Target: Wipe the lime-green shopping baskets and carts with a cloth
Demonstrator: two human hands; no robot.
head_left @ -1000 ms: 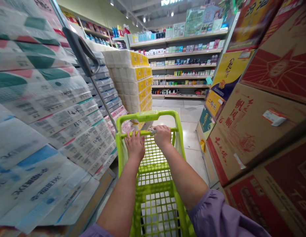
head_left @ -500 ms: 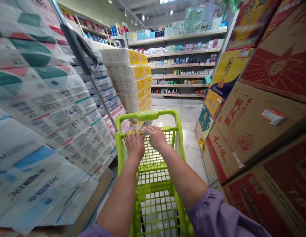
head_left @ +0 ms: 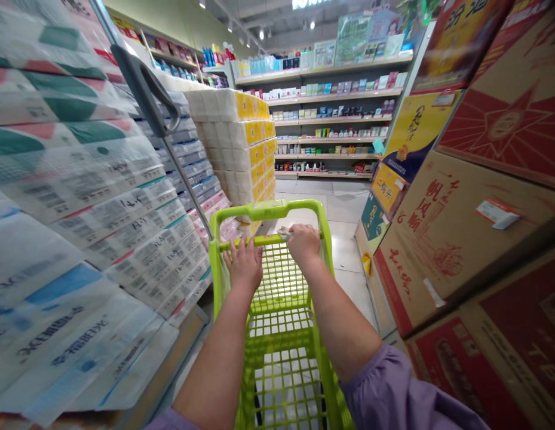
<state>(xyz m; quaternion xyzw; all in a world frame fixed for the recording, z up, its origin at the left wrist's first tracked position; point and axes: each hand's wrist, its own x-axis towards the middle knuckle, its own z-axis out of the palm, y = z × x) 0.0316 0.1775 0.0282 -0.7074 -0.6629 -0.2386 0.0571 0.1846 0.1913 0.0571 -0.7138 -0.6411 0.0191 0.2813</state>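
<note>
A green basket (head_left: 327,263) is set in the lower middle of the frame, its grid floor seen from above. Its near bar (head_left: 269,240) is met by both hands at the centre of the frame. The left hand (head_left: 245,266) is laid over the left part of the bar, fingers spread. By the right hand (head_left: 304,243), curled at the right part of the bar, a small pale scrap (head_left: 284,233) is pinched at the fingertips; what it is made of cannot be told. The hands are held apart.

A metal rod (head_left: 187,182) with a grey handle (head_left: 145,89) is slanted from the basket's left corner to the upper left. The left of the frame is filled by stacked paper packs (head_left: 138,221), and white packs with yellow ends (head_left: 254,143) are piled near the upper middle. Cardboard boxes (head_left: 456,233) are stacked along the right. Shelves (head_left: 331,95) lined with small goods are seen at the upper centre, beyond a pale tiled floor (head_left: 346,209). Purple sleeves (head_left: 407,388) are shown at the bottom edge.
</note>
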